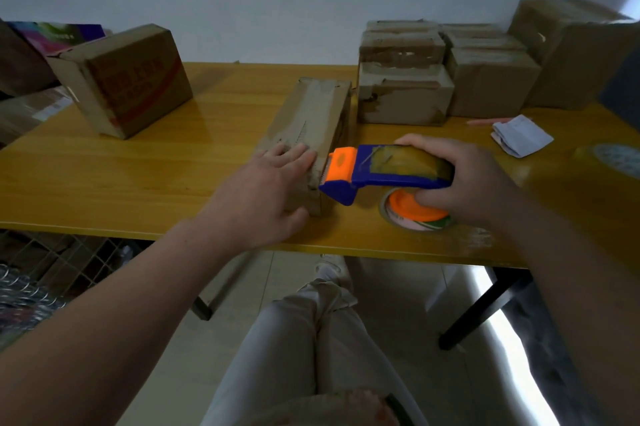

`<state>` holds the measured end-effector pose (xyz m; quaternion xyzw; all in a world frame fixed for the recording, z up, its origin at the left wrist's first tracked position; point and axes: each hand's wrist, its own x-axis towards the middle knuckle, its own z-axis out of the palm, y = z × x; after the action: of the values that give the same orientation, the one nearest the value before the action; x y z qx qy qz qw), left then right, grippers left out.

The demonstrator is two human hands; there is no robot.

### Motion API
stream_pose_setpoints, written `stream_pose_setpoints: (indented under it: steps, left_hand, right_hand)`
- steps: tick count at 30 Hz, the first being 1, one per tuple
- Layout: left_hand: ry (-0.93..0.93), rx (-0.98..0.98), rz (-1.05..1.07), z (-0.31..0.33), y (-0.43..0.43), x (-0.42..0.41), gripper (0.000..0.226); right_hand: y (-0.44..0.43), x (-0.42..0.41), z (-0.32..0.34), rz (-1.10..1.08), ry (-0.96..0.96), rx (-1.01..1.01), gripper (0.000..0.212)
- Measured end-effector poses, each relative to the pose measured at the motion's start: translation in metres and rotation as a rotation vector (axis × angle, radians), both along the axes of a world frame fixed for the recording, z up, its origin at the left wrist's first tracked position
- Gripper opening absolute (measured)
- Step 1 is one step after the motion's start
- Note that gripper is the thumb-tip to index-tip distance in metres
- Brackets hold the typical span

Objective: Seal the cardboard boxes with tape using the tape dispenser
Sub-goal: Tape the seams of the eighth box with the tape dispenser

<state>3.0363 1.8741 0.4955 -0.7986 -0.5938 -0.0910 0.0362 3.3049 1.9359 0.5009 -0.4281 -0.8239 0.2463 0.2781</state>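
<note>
The left hand (273, 183) lies flat, fingers spread, on the near end of the long cardboard box (311, 128), pinning it to the table (138, 162). Just to its right, the right hand (464, 176) is clenched around the blue tape dispenser (388, 169), whose orange cutter end touches the box's near right edge. This looks like the start or finish of a tape run at that end; I cannot tell which. Under the right hand a spare tape roll (419, 214) sits on the table. Beyond the right hand stands a stack of taped boxes (443, 79); beyond the left, a printed box (128, 79). Next, the dispenser likely needs firm downward pressure while the left hand holds the box steady.
</note>
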Motion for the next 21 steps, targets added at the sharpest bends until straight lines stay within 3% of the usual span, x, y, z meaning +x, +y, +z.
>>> stream_pose_setpoints:
  steps: [13,21]
  left_hand:
    - [-0.013,-0.009,-0.049,-0.001,0.000,-0.006,0.084]
    - [0.033,-0.004,-0.046,0.000,0.002,-0.008,0.083]
  right_hand:
    - [-0.011,0.007,0.016,-0.011,0.050,-0.088,0.072]
    - [-0.016,0.031,0.037,-0.009,-0.105,-0.049,0.067]
